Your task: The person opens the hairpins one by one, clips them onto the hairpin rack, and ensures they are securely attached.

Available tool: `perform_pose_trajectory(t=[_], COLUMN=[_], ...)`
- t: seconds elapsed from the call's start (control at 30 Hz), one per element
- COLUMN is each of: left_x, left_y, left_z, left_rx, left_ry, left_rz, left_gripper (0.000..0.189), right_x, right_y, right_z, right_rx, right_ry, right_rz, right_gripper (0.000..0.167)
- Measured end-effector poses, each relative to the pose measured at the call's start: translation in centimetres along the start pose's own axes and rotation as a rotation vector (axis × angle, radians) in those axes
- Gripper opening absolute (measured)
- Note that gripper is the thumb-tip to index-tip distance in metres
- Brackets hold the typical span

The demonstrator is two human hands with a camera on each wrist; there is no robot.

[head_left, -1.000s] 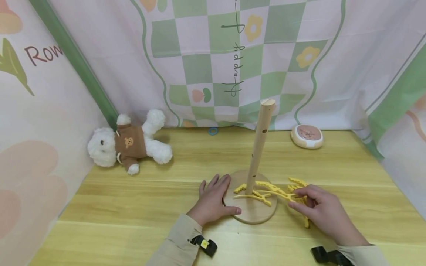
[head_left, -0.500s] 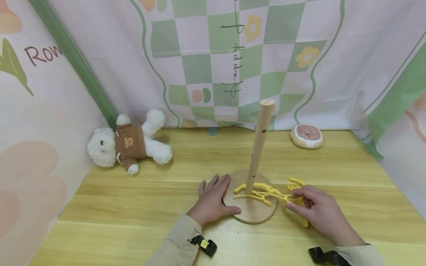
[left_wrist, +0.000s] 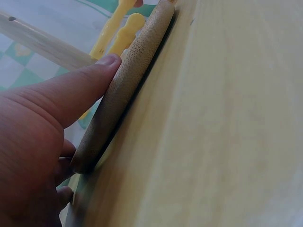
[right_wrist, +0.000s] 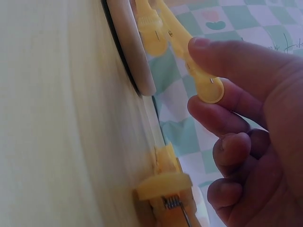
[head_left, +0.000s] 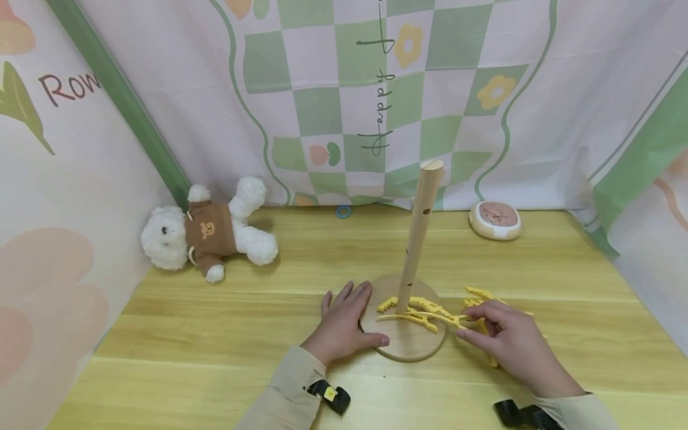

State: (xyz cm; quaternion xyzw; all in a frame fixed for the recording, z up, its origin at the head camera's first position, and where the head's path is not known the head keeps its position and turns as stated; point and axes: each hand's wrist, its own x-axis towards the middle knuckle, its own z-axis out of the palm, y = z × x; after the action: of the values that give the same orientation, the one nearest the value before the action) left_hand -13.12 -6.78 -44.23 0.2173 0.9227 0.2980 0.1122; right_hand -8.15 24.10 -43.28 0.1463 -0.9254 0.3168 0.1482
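A round wooden base (head_left: 408, 346) carries an upright wooden post (head_left: 416, 251) with small holes in it. My left hand (head_left: 344, 325) rests on the base's left rim, fingers spread and thumb lying over the edge, as the left wrist view also shows. Between thumb and index finger, my right hand (head_left: 507, 343) pinches one end of a yellow alligator hair clip (right_wrist: 208, 87), whose long toothed end reaches over the base near the post's foot. Another yellow clip (head_left: 430, 325) lies on the base. Beside and behind the right hand are more yellow clips (head_left: 481, 292), one showing a metal spring in the right wrist view.
A white plush toy (head_left: 209, 233) in a brown shirt lies at the back left. Near the back edge of the wooden table (head_left: 215, 334) sit a small blue ring (head_left: 343, 212) and a rounded beige device (head_left: 495, 220). A printed curtain (head_left: 317, 113) hangs behind.
My right hand has shifted slightly left, toward the post, still pinching the hair clip. The left hand, base and post stay where they were.
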Motion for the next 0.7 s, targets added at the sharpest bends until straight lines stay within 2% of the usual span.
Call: perform_pose_trajectory(t=[0.7], left_x=[0.02], left_y=[-0.16], left_z=[0.09], left_rx=[0.011], left_ry=[0.003], left_rz=[0.010], left_gripper=[0.107], right_x=[0.12], right_y=[-0.50], right_z=[0.26], right_rx=[0.033], right_ry=[-0.010], right_rz=[0.035], right_gripper=[0.028])
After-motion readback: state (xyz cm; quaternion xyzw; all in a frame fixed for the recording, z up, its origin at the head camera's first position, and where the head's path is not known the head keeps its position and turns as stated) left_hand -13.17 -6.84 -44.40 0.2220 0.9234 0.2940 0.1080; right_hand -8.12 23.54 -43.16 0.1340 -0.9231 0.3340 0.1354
